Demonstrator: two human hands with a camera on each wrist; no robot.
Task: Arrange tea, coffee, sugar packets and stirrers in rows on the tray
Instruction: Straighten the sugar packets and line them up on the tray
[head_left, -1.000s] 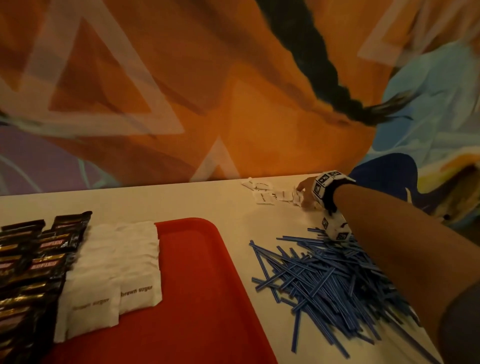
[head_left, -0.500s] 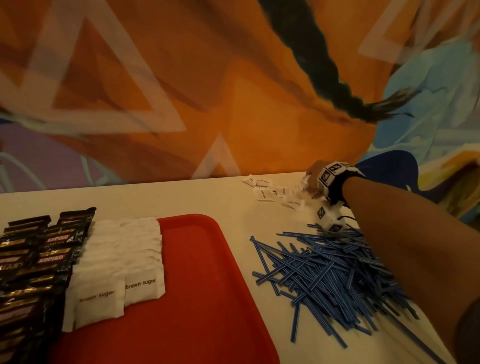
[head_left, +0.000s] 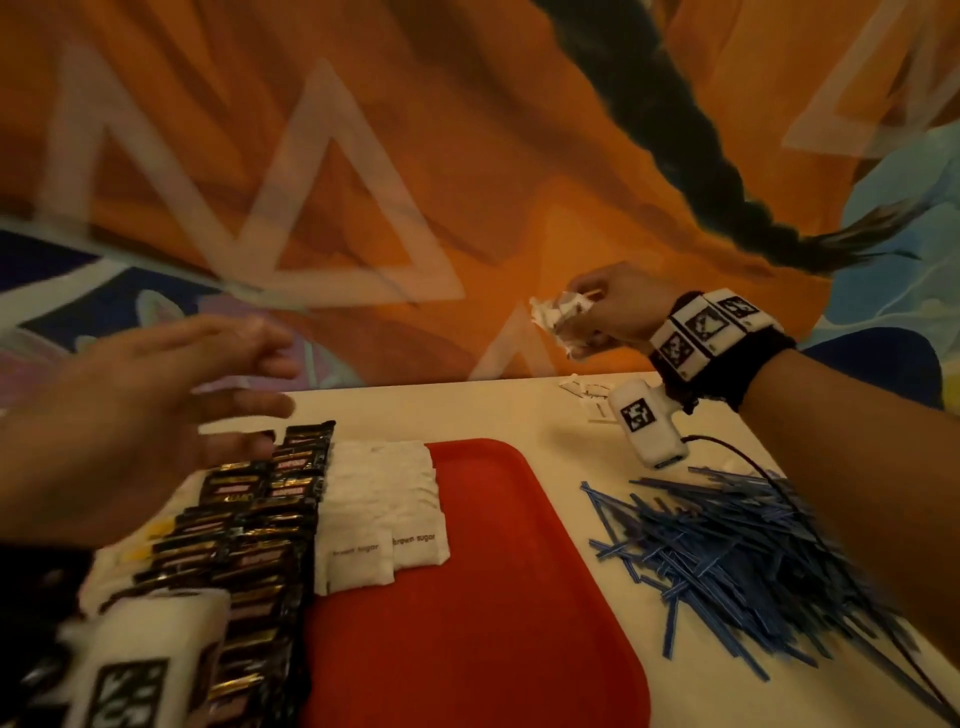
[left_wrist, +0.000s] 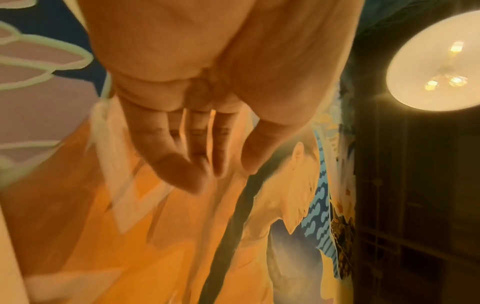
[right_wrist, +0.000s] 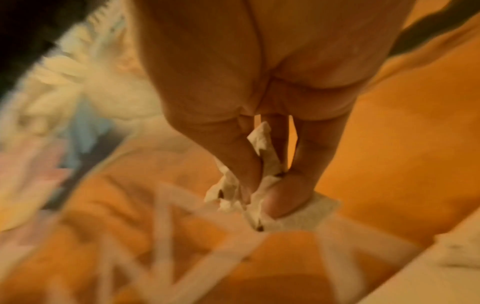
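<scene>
**Your right hand is holding up little white packets**

Your right hand (head_left: 613, 312) is up in the air above the far side of the cream worktop (head_left: 509, 410). Its fingers (right_wrist: 288, 197) are pinching a small bunch of crumpled white paper packets (head_left: 558, 314). A few more small white packets (head_left: 589, 392) are lying flat on the worktop below your wrist.

Your left hand (head_left: 135, 415) is hanging in the air over the left end of the flat red plastic tray (head_left: 467, 597). Its fingers (left_wrist: 166, 156) are loose and spread, holding nothing.

On the tray, shiny black coffee sachets (head_left: 249, 535) are lying in rows. White brown-sugar packets (head_left: 379, 514) are sitting in rows right beside them, touching.

A messy pile of thin blue plastic stirrers (head_left: 727, 561) is lying on the worktop, to the right of the tray.
</scene>
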